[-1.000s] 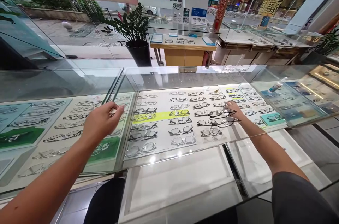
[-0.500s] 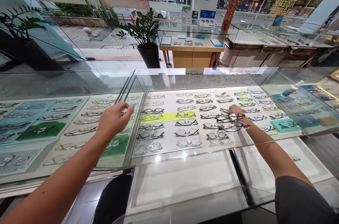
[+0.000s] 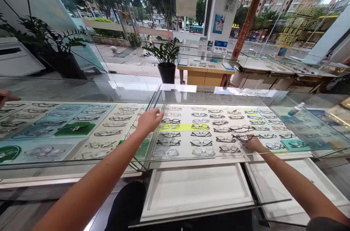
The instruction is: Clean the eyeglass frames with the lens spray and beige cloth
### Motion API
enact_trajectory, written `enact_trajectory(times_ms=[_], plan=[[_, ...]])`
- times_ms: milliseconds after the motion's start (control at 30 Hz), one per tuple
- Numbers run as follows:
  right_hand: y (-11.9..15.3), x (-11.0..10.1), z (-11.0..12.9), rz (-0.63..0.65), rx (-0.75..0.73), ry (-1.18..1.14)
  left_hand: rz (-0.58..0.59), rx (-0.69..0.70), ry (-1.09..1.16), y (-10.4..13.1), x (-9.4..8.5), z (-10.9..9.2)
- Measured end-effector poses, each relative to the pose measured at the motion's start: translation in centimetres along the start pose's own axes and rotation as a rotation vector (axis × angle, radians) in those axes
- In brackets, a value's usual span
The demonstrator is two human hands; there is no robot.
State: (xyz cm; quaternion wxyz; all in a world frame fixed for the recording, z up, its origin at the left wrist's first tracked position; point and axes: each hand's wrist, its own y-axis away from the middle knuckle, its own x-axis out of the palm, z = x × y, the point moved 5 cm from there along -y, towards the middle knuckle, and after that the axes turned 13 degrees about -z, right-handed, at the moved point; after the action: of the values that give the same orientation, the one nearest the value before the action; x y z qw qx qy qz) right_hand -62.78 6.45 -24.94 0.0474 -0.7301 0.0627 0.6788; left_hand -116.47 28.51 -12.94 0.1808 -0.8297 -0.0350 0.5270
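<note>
My left hand (image 3: pixel 149 121) is closed in a fist on the glass by the case's upright divider. A small pale bit shows between its fingers, too little to name. My right hand (image 3: pixel 253 144) is inside the display case, its fingers closed on a dark-framed pair of eyeglasses (image 3: pixel 239 138) held just above the white shelf. Right behind it lies another dark pair of eyeglasses (image 3: pixel 242 128). Rows of eyeglasses fill the shelf to the left, among them a pair on a yellow strip (image 3: pixel 180 126).
A glass panel (image 3: pixel 207 96) stands along the case's far side. White drawers (image 3: pixel 199 187) lie below the near edge. A spray bottle (image 3: pixel 296 109) stands at the right, a teal card (image 3: pixel 294 145) nearer. Another person's hand (image 3: pixel 8 97) shows at the left edge.
The view has tilted up and turned left. My right hand has drawn nearer with a pair of eyeglasses; a dark pair now lies behind it. My left fist stays by the divider.
</note>
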Motion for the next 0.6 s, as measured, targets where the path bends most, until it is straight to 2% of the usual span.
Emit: enact_trajectory(times_ms=[100, 200, 467, 600], plan=[[1.9, -0.8, 0.4, 0.069, 0.086, 0.002, 0.002, 0.011, 0.003, 0.0, 0.0, 0.1], [3.9, -1.9, 1.3, 0.136, 0.08, -0.049, 0.008, 0.011, 0.0, 0.2, 0.1, 0.2], [8.8, -4.7, 5.0, 0.304, -0.026, -0.183, 0.029, 0.042, 0.001, 0.4, 0.5, 0.1], [10.7, -7.7, 8.7, 0.357, -0.162, -0.259, 0.029, 0.05, -0.004, 0.5, 0.4, -0.1]])
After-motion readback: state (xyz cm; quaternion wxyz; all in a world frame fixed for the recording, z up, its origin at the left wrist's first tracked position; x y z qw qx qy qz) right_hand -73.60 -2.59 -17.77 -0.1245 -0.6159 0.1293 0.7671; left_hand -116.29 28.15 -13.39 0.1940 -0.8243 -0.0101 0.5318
